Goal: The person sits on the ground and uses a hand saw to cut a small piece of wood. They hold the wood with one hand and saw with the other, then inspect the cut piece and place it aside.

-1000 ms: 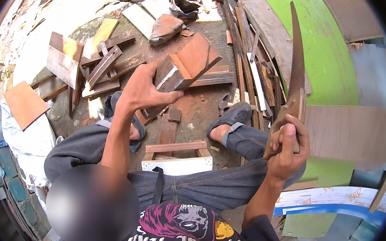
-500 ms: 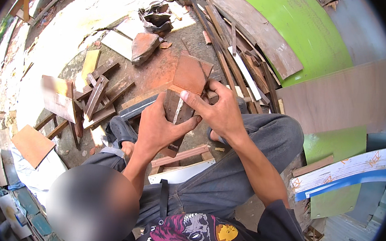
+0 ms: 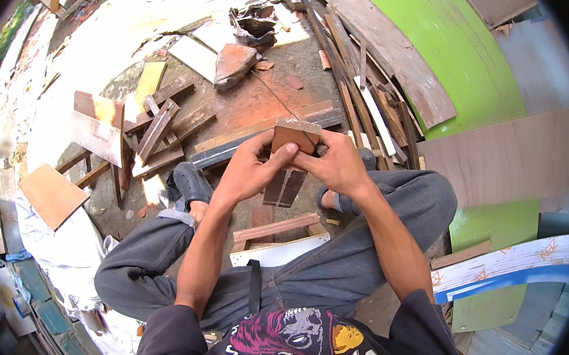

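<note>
In front of me, both hands grip a small piece of brown board [image 3: 290, 138], tilted so that its pale edge faces away. My left hand [image 3: 248, 169] closes on its left side, the thumb pressed on the board's face. My right hand [image 3: 341, 163] clasps the right side, thumb close to the left one. Below the fingers a dark wooden piece [image 3: 282, 189] with a narrow light seam sticks out; my hands hide how it meets the board. Between my legs lies a small wooden frame [image 3: 277, 226] with a white side.
Beyond my hands lie a dark-edged plank [image 3: 215, 156] and a reddish stone [image 3: 234, 65]. Wood offcuts [image 3: 159, 129] are piled at left, near a loose tan board [image 3: 51, 196]. Long wooden strips [image 3: 347, 81] and green sheets [image 3: 438, 42] lie at right.
The brown board has tipped up and come nearer, between both hands. My left hand has shifted from the dark wooden piece up onto the board. The view has moved slightly.
</note>
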The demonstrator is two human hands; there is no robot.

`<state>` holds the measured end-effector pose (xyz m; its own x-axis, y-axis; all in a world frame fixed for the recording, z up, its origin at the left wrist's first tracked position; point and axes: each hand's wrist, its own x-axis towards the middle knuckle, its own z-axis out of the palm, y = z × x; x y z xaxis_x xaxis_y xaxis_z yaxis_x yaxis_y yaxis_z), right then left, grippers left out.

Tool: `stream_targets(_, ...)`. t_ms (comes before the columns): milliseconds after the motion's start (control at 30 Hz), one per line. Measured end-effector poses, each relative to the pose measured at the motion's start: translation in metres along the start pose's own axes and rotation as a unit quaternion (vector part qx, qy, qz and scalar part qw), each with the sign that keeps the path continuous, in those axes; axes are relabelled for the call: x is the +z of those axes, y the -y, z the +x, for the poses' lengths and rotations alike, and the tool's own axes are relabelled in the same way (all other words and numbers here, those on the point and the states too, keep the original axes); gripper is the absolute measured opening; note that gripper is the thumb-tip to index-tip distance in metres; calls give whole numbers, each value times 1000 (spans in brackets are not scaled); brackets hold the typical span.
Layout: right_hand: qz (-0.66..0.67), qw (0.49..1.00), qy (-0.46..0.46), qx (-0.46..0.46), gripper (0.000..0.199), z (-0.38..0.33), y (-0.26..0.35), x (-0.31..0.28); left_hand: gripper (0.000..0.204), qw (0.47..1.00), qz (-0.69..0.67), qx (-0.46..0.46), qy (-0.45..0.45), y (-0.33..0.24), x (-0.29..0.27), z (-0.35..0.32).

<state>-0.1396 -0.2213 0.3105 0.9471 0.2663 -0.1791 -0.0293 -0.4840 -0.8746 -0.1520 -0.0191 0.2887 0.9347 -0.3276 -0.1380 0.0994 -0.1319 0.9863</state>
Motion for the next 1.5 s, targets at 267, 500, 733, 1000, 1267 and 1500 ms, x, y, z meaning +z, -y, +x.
stream_targets(267,-31,989,119,-76,46,10,16,5,41,996,-57,-19,63,18,-35,-4)
stream_targets(500,-103,985,116,-69,35,25,1,13,42,990,140,16,17,21,-50,-8)
stream_targets(733,-330,943,16,-36,43,57,-73,3,55,988,135,-37,-67,110,-75,7)
stream_targets(1000,-554,821,136,-15,55,59,-142,-13,57,987,-84,2,-134,115,-91,19)
stream_targets(1267,-612,771,158,74,67,85,-212,-54,55,916,-314,28,-248,120,-105,24)
stream_targets(1500,-497,816,195,222,64,48,-263,-32,45,893,-343,10,-291,147,-121,15)
